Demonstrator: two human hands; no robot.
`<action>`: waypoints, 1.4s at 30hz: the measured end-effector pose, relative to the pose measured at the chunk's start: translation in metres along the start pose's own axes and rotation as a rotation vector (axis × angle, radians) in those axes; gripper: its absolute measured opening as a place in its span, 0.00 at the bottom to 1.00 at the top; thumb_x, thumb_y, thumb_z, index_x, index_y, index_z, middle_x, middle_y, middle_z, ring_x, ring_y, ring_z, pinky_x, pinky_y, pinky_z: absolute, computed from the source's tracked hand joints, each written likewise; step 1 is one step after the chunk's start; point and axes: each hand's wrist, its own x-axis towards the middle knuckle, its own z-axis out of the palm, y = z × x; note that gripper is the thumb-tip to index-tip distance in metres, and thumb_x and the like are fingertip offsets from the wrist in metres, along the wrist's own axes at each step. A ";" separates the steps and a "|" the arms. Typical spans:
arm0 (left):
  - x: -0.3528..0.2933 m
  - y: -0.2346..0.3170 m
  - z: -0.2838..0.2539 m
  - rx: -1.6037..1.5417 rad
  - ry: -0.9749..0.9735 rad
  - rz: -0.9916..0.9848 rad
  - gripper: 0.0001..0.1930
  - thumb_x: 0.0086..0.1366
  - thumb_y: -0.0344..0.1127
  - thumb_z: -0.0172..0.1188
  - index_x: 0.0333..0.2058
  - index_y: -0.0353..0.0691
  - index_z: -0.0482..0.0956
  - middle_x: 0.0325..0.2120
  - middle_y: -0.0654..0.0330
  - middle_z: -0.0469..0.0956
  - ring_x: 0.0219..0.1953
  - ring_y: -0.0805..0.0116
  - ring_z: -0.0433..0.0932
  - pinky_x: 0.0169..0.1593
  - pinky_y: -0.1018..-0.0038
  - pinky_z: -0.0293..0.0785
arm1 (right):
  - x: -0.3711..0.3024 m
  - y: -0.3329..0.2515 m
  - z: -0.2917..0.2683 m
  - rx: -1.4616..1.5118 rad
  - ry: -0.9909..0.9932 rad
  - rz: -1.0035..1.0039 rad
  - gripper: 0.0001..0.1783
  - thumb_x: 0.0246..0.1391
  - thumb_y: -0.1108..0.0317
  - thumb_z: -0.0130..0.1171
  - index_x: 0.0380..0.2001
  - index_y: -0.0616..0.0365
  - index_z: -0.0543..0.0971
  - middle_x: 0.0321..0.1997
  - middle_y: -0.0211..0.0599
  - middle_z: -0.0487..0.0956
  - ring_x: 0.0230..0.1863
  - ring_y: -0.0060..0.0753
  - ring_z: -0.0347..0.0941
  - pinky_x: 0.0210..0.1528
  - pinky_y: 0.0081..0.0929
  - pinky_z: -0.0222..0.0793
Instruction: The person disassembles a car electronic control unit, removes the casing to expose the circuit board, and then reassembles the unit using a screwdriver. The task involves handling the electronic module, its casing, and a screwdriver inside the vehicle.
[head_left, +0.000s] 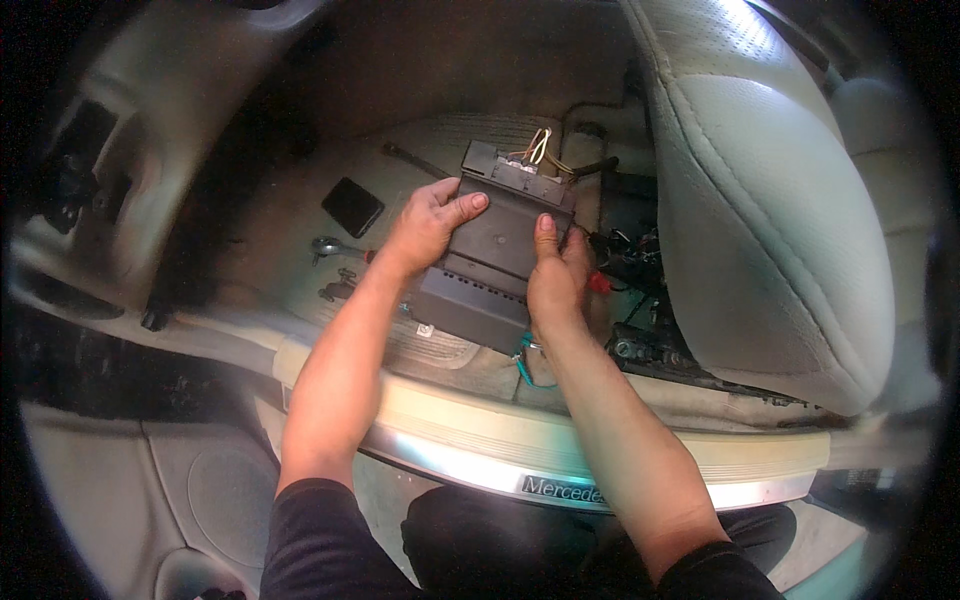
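My left hand [428, 228] and my right hand [558, 280] grip opposite sides of a dark grey electronic module [498, 235], thumbs on its top face. The module is a flat box, held tilted over the car's floor. At its far end are connectors, with thin white and brown wires [540, 148] rising from them. Just nearer to me lies a second dark grey box [468, 305] with a row of small slots; I cannot tell whether the two are joined. Beside it, below my right hand, loops a teal wire [530, 365]. The fingers under the module are hidden.
A ratchet [340, 248] and a flat black rectangular object [353, 205] lie on the floor mat to the left. The light grey seat [780, 220] stands at the right, dark wiring [630, 265] beside it. The door sill [450, 420] crosses under my forearms.
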 end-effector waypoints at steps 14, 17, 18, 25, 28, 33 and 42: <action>-0.022 0.011 0.000 -0.101 -0.090 -0.032 0.23 0.67 0.53 0.61 0.42 0.35 0.81 0.33 0.61 0.82 0.37 0.75 0.77 0.43 0.75 0.73 | -0.008 -0.037 -0.006 0.093 0.067 0.051 0.43 0.64 0.38 0.49 0.63 0.69 0.64 0.64 0.54 0.69 0.65 0.48 0.65 0.67 0.39 0.56; -0.020 0.009 0.003 -0.061 -0.065 0.023 0.23 0.66 0.53 0.62 0.41 0.35 0.81 0.31 0.61 0.82 0.35 0.74 0.77 0.42 0.75 0.73 | -0.003 -0.026 -0.007 0.021 0.138 0.140 0.42 0.64 0.38 0.50 0.63 0.68 0.65 0.63 0.51 0.71 0.64 0.46 0.66 0.68 0.38 0.56; -0.019 0.007 0.002 -0.034 -0.070 0.013 0.23 0.66 0.52 0.62 0.43 0.35 0.81 0.33 0.62 0.82 0.37 0.75 0.77 0.43 0.76 0.73 | -0.003 -0.021 -0.007 0.102 0.097 0.144 0.41 0.64 0.40 0.52 0.63 0.67 0.65 0.62 0.50 0.72 0.63 0.45 0.67 0.67 0.37 0.57; -0.016 -0.002 -0.012 -0.175 -0.061 -0.071 0.21 0.66 0.51 0.62 0.43 0.37 0.80 0.35 0.63 0.82 0.35 0.74 0.79 0.39 0.77 0.74 | -0.020 -0.030 -0.004 0.425 -0.270 0.325 0.34 0.53 0.63 0.69 0.60 0.62 0.68 0.57 0.44 0.76 0.56 0.39 0.73 0.61 0.33 0.66; -0.020 0.007 -0.015 -0.343 -0.110 -0.145 0.25 0.63 0.52 0.65 0.48 0.36 0.77 0.39 0.60 0.82 0.38 0.70 0.81 0.42 0.75 0.76 | -0.024 -0.033 -0.001 0.322 -0.253 0.165 0.32 0.50 0.70 0.71 0.57 0.61 0.70 0.54 0.42 0.78 0.53 0.37 0.75 0.58 0.33 0.68; -0.019 0.002 -0.019 -0.417 -0.284 -0.107 0.39 0.55 0.48 0.72 0.60 0.34 0.68 0.48 0.57 0.78 0.49 0.66 0.78 0.54 0.71 0.73 | 0.000 -0.032 0.007 0.450 -0.085 0.018 0.29 0.49 0.72 0.70 0.55 0.60 0.72 0.51 0.42 0.80 0.48 0.37 0.77 0.56 0.33 0.69; -0.021 0.009 -0.010 -0.551 -0.210 -0.060 0.34 0.63 0.60 0.62 0.55 0.36 0.72 0.45 0.56 0.78 0.48 0.63 0.76 0.52 0.63 0.75 | 0.000 -0.036 0.013 0.731 -0.043 0.081 0.30 0.55 0.67 0.68 0.59 0.53 0.68 0.56 0.41 0.75 0.58 0.40 0.71 0.58 0.38 0.70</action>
